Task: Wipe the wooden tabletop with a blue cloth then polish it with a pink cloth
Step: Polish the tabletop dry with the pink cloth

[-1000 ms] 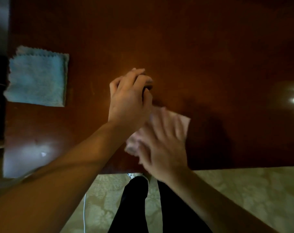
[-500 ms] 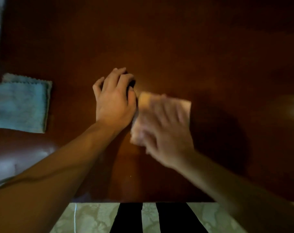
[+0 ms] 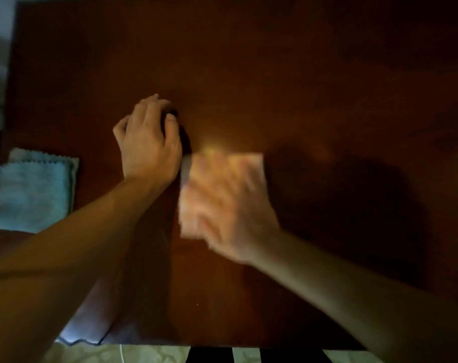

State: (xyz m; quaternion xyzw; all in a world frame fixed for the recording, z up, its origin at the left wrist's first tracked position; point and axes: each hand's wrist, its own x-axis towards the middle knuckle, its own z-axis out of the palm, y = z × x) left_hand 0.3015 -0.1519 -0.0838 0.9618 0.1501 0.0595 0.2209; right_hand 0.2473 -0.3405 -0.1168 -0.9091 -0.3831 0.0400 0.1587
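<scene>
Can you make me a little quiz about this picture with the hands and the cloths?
1. True or false: the blue cloth lies by the table's left edge and no hand touches it.
2. Which hand is on the pink cloth? A) left hand B) right hand C) both hands
3. Fill in the gap: the left hand rests on the bare ______ tabletop.

Key
1. True. The blue cloth lies apart from both hands.
2. B. The right hand, blurred, lies flat on the pink cloth.
3. Wooden. The left hand sits beside the pink cloth with its fingers bent and nothing visible in it.
</scene>
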